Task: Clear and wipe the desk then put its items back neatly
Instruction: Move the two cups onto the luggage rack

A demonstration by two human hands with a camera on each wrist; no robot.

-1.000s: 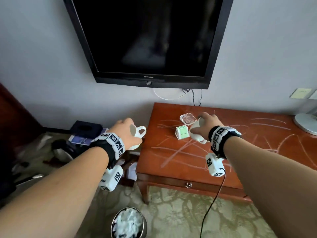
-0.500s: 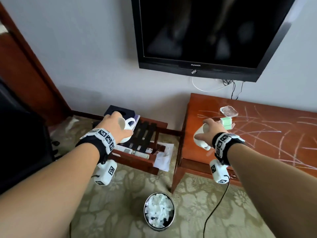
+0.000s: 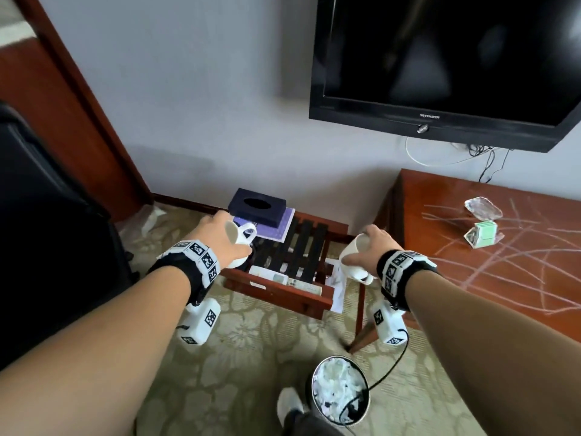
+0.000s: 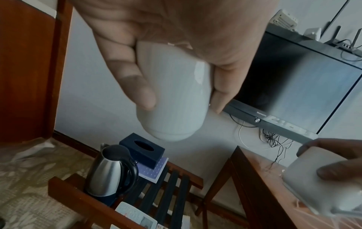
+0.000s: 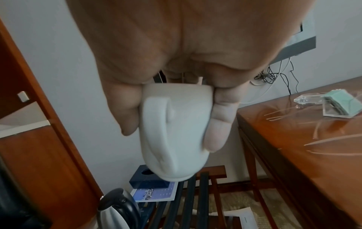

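Step in hand, as I judge it: clearing. I am carrying two cups off the desk (image 3: 471, 278) to the slatted rack (image 3: 301, 247) on its left.

Left to right:

- My left hand (image 3: 217, 243) is wrapped around a white cup (image 3: 240, 236), held over the left part of the rack. The kettle (image 4: 109, 170) stands on the rack just below it, near the dark tissue box (image 3: 256, 206), which sits on a purple booklet (image 3: 279, 228).
- My right hand (image 3: 374, 247) grips the second cup (image 3: 353, 258) from above, fingers down its sides, handle toward my wrist. It hangs in the gap between rack and desk, clear of both.
- Still on the desk, far side: a clear glass dish (image 3: 482, 207) and a green packet (image 3: 482, 237), just beside each other. The desktop carries pale streaks.

Next move, as I judge it: lower each cup upright onto free slats, clear of the kettle and the remotes (image 3: 283, 278) at the near edge. The gaps between slats could tip a base.

Readable text: "Skyworth" on the lower bezel of the TV (image 3: 440, 58). The booklet's print is too small to read.
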